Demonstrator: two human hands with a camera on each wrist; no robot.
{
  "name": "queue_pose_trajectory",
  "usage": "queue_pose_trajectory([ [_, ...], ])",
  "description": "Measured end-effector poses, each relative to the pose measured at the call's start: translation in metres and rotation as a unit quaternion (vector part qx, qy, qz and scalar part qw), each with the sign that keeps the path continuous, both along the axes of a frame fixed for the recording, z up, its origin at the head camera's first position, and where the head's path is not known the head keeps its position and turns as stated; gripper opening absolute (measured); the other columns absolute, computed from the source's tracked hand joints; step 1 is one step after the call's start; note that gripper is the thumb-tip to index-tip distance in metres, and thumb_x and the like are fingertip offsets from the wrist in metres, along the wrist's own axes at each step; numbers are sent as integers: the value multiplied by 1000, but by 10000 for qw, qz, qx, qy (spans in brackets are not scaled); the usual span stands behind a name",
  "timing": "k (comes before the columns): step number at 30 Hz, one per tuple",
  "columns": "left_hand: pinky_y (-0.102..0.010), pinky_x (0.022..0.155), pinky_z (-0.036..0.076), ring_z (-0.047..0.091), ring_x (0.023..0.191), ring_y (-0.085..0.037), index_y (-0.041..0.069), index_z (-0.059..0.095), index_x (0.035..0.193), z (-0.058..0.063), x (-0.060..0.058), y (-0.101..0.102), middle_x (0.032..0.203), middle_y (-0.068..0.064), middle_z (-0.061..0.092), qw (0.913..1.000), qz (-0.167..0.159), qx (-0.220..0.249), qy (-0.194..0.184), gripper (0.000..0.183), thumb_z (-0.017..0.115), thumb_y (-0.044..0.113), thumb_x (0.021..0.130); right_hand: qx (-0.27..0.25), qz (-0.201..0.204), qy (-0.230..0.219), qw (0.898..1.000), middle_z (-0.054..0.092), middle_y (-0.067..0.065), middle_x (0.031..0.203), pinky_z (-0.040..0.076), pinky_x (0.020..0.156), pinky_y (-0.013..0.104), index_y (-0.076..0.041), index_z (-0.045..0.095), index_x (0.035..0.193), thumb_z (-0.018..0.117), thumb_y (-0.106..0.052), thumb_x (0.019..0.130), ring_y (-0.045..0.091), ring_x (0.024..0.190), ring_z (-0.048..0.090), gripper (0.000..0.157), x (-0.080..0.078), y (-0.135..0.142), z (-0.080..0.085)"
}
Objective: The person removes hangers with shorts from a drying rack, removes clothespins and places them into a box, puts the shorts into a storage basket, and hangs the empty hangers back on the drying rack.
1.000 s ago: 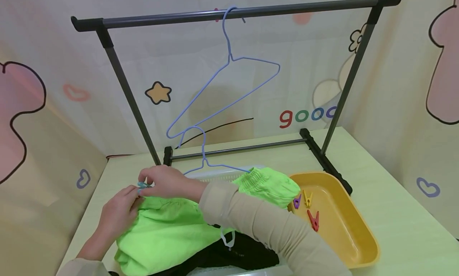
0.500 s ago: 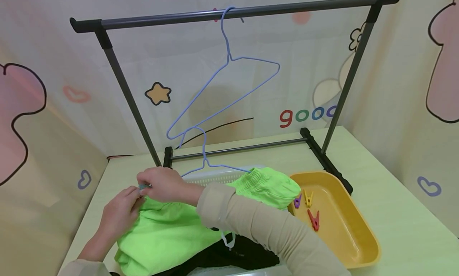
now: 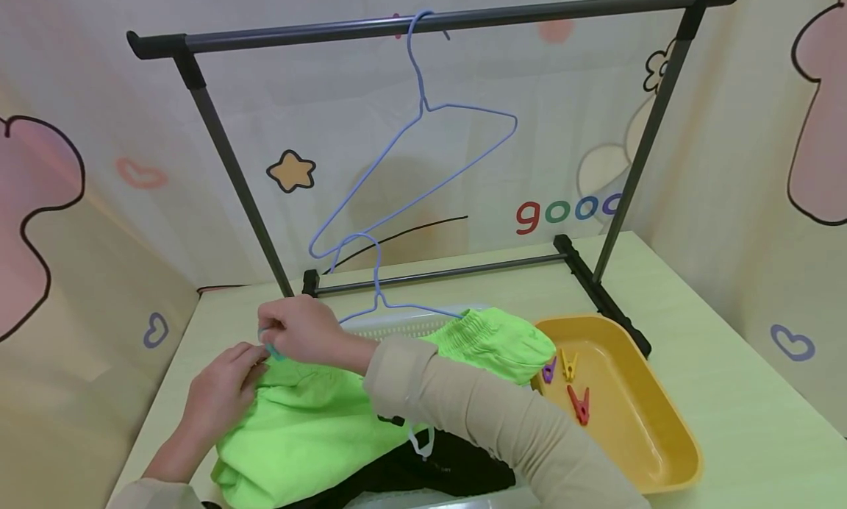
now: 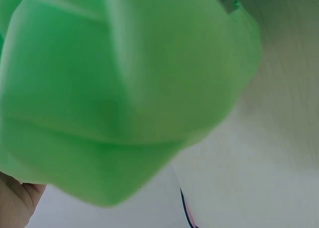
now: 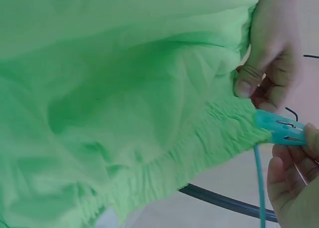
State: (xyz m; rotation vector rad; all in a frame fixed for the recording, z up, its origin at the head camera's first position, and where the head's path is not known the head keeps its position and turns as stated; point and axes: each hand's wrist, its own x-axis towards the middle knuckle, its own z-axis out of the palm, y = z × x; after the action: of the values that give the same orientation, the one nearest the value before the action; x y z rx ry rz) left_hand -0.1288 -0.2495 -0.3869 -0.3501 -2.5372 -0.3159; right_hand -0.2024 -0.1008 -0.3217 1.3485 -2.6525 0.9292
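Bright green shorts (image 3: 311,413) with a gathered elastic waistband lie across a basket, with a blue wire hanger (image 3: 379,273) at the waistband. My left hand (image 3: 221,388) pinches the waistband near its left corner, thumb on the fabric in the right wrist view. My right hand (image 3: 307,331) pinches a teal clothespin (image 5: 281,127) by its handle end. The clothespin's jaws lie over the waistband corner, beside the hanger wire. In the left wrist view, green fabric hides most of the work, with part of a hand (image 4: 17,200) at the lower left.
A black rack (image 3: 437,25) stands behind, with another blue hanger (image 3: 423,163) on its bar. A yellow tray (image 3: 635,413) at right holds red (image 3: 579,406), yellow (image 3: 568,365) and purple clothespins (image 3: 548,371). Black cloth (image 3: 450,468) lies under the shorts in the basket (image 3: 404,325).
My right hand has risen slightly, and the teal clothespin has tilted, its jaw end now pointing down toward the waistband. My left hand stays nearly still.
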Motion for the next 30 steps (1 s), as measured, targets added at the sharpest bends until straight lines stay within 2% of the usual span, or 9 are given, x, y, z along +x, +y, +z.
queue_pose_trajectory([
  [6,-31,51,44,58,71,-19,7,64,90,-1,-1,0,80,-1,60,10000,-31,31,-51,21,66,-2,72,-609,-105,-595,9963,57,-8,66,34,53,10,-14,57,76,59,-19,84,1,57,45,10,-3,6,13],
  [11,-32,51,43,58,70,-19,7,63,91,0,0,0,80,-1,59,9999,-3,55,-132,21,66,-2,72,-1050,-185,-1457,9836,56,-7,74,38,58,12,-13,54,83,60,-21,84,3,66,48,10,-7,14,21],
  [14,-32,52,43,58,71,-19,8,64,91,1,0,1,81,0,59,9998,0,57,-164,21,65,-2,73,-1314,-195,-2093,9688,55,-5,73,41,57,14,-12,54,83,61,-23,83,8,68,52,13,-10,19,23],
  [20,-32,52,43,58,72,-19,8,63,91,0,-1,0,82,-1,60,9998,1,29,-173,21,66,-2,73,-1716,-80,-3266,9294,53,-2,67,43,51,19,-9,54,84,64,-22,80,13,54,50,16,-10,27,26],
  [25,-31,52,43,58,72,-19,9,63,92,0,-1,0,83,-1,60,9996,53,28,-287,21,65,-2,73,-1721,-103,-3602,9168,54,0,66,44,50,21,-9,54,85,66,-21,79,14,55,51,18,-12,32,26],
  [30,-32,52,43,58,72,-19,9,63,92,0,-1,1,83,-1,60,9992,109,49,-370,21,65,-1,74,-1605,-146,-3655,9167,54,0,67,46,49,22,-9,55,85,66,-22,79,15,57,54,18,-15,38,24],
])
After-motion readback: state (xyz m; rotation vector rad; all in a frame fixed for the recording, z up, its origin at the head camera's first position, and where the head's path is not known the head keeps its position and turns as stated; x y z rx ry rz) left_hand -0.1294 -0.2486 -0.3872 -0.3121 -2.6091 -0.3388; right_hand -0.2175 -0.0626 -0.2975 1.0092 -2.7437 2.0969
